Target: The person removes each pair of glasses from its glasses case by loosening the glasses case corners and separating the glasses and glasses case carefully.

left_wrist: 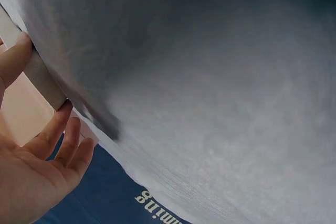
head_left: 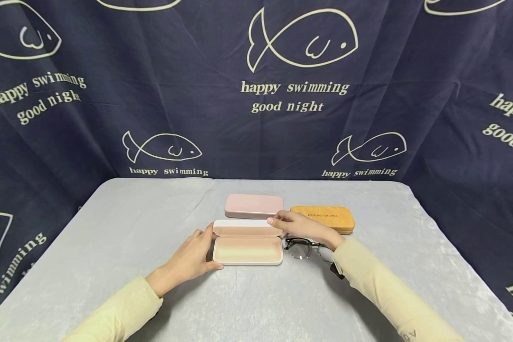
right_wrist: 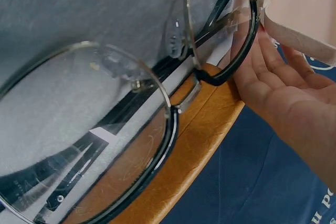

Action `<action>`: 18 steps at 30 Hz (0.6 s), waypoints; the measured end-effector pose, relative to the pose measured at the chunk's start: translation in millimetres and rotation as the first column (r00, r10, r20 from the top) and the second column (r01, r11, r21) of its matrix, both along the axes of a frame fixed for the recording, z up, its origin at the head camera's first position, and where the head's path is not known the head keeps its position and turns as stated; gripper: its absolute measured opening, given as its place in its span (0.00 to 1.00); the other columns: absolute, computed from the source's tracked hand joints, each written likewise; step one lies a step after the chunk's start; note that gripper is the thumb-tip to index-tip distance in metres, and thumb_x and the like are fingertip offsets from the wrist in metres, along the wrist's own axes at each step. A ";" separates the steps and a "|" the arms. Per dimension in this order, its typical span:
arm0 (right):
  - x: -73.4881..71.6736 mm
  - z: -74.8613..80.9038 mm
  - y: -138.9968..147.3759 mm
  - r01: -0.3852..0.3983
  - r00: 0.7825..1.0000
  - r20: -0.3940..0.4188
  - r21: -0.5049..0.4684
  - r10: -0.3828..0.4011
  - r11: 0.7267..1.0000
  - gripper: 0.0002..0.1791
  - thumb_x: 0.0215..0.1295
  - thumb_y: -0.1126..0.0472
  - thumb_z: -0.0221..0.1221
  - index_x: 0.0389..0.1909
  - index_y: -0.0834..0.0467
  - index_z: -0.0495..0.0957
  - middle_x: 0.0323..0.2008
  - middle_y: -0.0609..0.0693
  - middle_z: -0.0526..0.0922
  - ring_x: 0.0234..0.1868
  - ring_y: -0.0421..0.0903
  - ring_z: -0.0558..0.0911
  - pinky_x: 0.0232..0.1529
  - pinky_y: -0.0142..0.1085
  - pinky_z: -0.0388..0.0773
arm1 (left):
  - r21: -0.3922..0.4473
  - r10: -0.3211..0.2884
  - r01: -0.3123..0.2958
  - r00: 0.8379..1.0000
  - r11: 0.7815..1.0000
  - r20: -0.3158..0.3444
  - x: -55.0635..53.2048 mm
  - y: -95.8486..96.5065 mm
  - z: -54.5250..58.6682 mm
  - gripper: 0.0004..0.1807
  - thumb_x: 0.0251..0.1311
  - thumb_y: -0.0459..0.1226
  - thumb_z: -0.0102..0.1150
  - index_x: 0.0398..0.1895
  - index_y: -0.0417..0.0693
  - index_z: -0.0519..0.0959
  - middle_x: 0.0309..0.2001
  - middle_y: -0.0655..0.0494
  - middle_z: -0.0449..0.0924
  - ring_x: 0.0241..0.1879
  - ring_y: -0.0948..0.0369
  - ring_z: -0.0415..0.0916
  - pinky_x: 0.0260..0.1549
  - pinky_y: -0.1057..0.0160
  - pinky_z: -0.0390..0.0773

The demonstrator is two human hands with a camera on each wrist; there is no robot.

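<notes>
A white glasses case (head_left: 248,262) with a peach lining stands open on the table, its lid (head_left: 241,222) raised at the back. My left hand (head_left: 192,254) grips the case's left end, thumb at the front corner and fingers farther back; the left wrist view also shows this hand (left_wrist: 44,169) at the edge. With my right hand (head_left: 304,226) I hold the lid's right corner, thumb on its upper edge. Below my right wrist lie dark-rimmed eyeglasses (head_left: 300,249), partly hidden by the sleeve. These eyeglasses (right_wrist: 175,124) loom large in the right wrist view.
Behind the white case lies a closed pink glasses case (head_left: 254,203). A closed orange case (head_left: 329,222) with printed lettering sits behind the right hand. The grey cloth-covered table (head_left: 124,228) ends at a dark blue curtain (head_left: 222,118) with fish drawings.
</notes>
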State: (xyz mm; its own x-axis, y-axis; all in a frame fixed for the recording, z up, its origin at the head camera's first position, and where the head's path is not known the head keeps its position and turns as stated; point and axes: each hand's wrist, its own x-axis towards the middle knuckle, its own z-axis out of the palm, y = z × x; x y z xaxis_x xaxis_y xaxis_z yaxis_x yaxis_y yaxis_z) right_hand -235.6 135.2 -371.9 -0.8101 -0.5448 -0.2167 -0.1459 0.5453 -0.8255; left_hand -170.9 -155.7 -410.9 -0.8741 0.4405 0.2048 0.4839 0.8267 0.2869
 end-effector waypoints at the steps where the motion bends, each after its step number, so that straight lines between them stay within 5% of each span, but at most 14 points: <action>1: -0.3 -0.2 0.2 -0.003 1.000 0.008 -0.006 0.003 1.000 0.25 0.66 0.44 0.48 0.46 0.63 0.71 0.42 0.58 0.77 0.36 0.49 0.79 0.43 0.41 0.78 | 0.000 0.000 0.000 1.000 1.000 0.000 0.0 -0.1 0.0 0.54 0.37 0.48 0.73 0.63 0.27 0.56 0.48 0.49 0.77 0.46 0.53 0.72 0.48 0.53 0.72; 18: -3.4 0.8 2.1 -0.031 0.991 0.125 -0.069 0.039 0.997 0.28 0.66 0.48 0.50 0.55 0.67 0.69 0.50 0.58 0.75 0.39 0.51 0.78 0.48 0.44 0.76 | 0.003 -0.005 0.005 1.000 1.000 -0.006 0.1 -0.5 -0.6 0.54 0.37 0.48 0.73 0.63 0.27 0.56 0.48 0.49 0.78 0.46 0.53 0.72 0.48 0.53 0.71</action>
State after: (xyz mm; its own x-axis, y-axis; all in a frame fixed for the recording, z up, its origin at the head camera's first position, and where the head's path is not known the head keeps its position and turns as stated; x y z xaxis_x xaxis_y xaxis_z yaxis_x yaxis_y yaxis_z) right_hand -239.0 137.3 -371.1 -0.7588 -0.5892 -0.2775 -0.0567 0.4842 -0.8731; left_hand -170.8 -156.3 -411.5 -0.8703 0.4446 0.2117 0.4902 0.8231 0.2866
